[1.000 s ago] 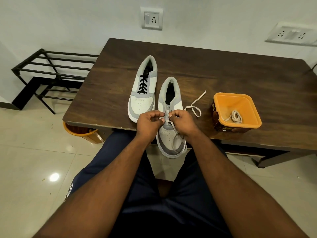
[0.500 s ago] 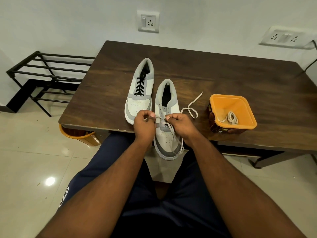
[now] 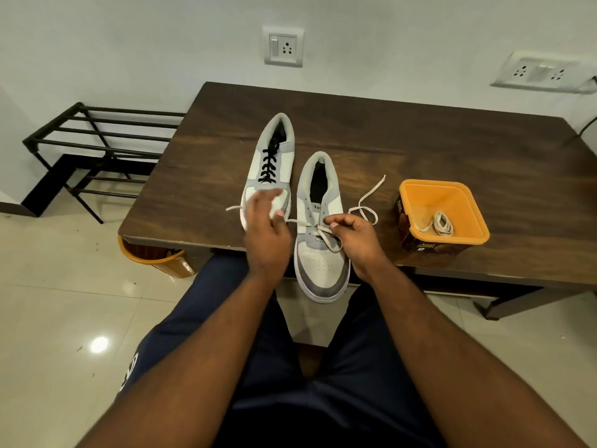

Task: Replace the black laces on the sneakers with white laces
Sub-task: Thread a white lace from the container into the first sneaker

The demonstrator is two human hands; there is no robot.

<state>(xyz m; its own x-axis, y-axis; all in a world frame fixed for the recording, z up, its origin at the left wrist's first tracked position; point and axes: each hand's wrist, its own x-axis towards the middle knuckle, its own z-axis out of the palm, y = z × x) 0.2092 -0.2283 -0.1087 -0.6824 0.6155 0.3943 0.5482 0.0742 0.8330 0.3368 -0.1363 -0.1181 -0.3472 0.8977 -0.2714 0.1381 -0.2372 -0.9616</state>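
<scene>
Pale wall with two sockets behind; a black rack stands at far left on the tiled floor, an orange bin tucked under the table edge.

Left shoe lies heel away, its black lace not yet removed. Left hand covers its toe, fingers pinching one end of the white lace and holding it out leftward, the tip poking past the hand.

Right shoe lies parallel just beside, toe hanging over the near table edge. White lace crosses only its lowest eyelets; upper eyelets are bare. Right hand sits at the shoe's right side, fingers curled around the other lace run, whose slack loops away to the right across the table.

Orange tub further right holds a second coiled lace.

Judgement: lacing is early, one shoe barely begun. The next eyelet lies between the hands, toward the heel, along the shoe's long axis; the left hand holds the free tip. Room is open behind and right; the overhanging toe could tip if pulled.
</scene>
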